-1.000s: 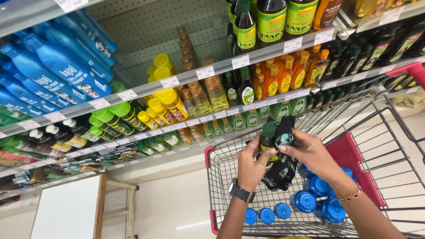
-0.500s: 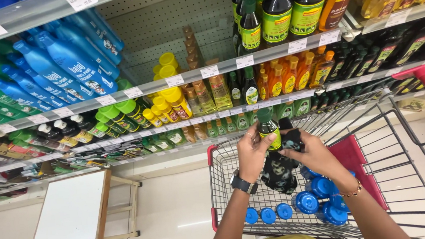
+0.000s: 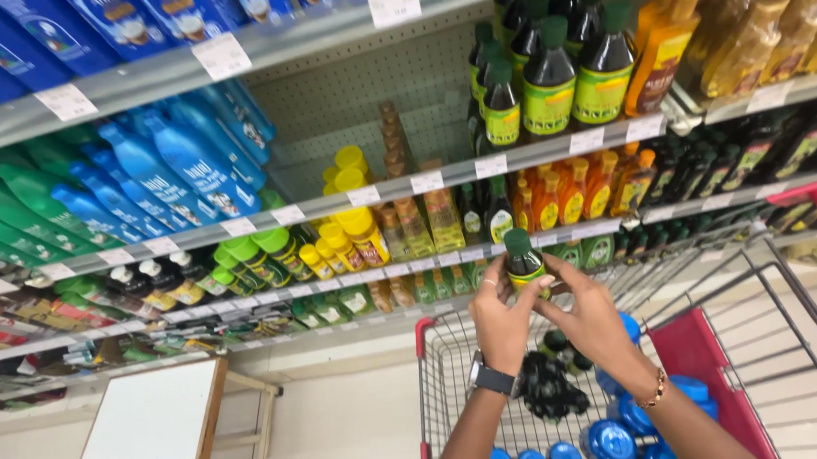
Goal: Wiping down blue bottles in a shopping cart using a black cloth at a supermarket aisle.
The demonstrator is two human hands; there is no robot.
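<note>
Bottle (image 3: 524, 262) raised – hands (image 3: 544, 316) clasp it | upright, cap up

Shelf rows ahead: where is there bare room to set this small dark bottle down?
Both hands, left and right, hold the small dark bottle. One open gap shows on the upper shelf, between the blue bottles and the dark green-capped bottles, behind the yellow caps. The lower rows are packed. The cart has bare wire at its near left.
</note>
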